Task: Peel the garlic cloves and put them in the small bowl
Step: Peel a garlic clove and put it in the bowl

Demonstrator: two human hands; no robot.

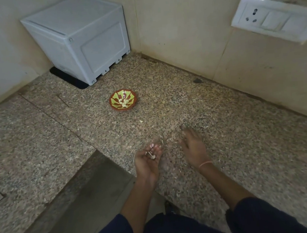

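A small brown bowl [123,101] with a green and yellow pattern stands on the speckled stone counter [227,146] and holds a few peeled garlic cloves [122,101]. My left hand [148,161] is cupped palm up nearer to me, with pale garlic pieces [151,155] lying on its fingers. My right hand [193,145] hovers palm down beside it, blurred, fingers spread over the counter with nothing visible in it. One small pale scrap [141,121] lies on the counter between the bowl and my hands.
A white plastic box [83,38] on a black mat stands in the back corner. A wall socket and switch plate [270,18] sits on the right wall. The counter steps down to a darker ledge [92,188] at the lower left.
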